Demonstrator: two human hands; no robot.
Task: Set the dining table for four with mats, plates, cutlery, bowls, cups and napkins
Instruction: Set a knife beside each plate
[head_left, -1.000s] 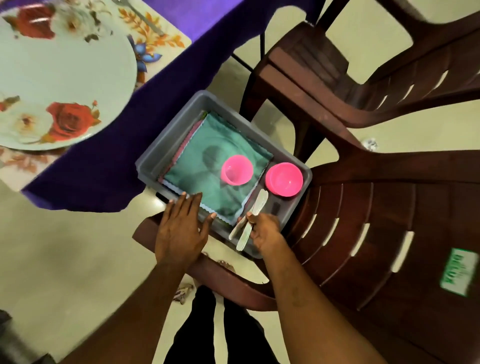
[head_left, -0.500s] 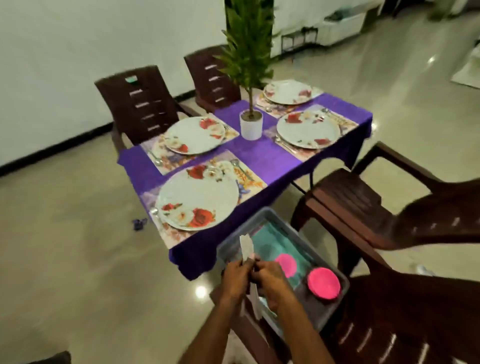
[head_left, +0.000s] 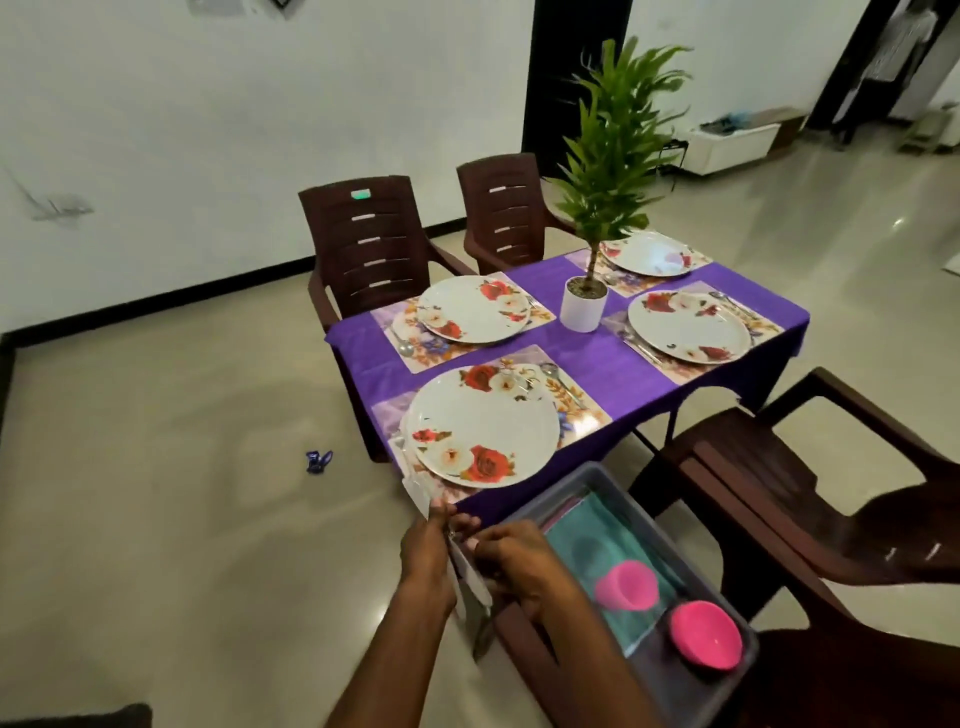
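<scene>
Holding what look like pale knives (head_left: 470, 574) upright between both hands (head_left: 467, 545), left (head_left: 427, 545) nearer, you have the closest plate (head_left: 483, 426) on the surface (head_left: 613, 364) just ahead and slightly right.

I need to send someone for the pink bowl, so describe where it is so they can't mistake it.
Start at the purple-clothed dining table, then look to the grey plastic tray on the brown chair beside its near corner. The shallow pink plastic bowl sits in the tray's near end; unlike the taller pink cup, it isn't on the teal cloth.
</scene>
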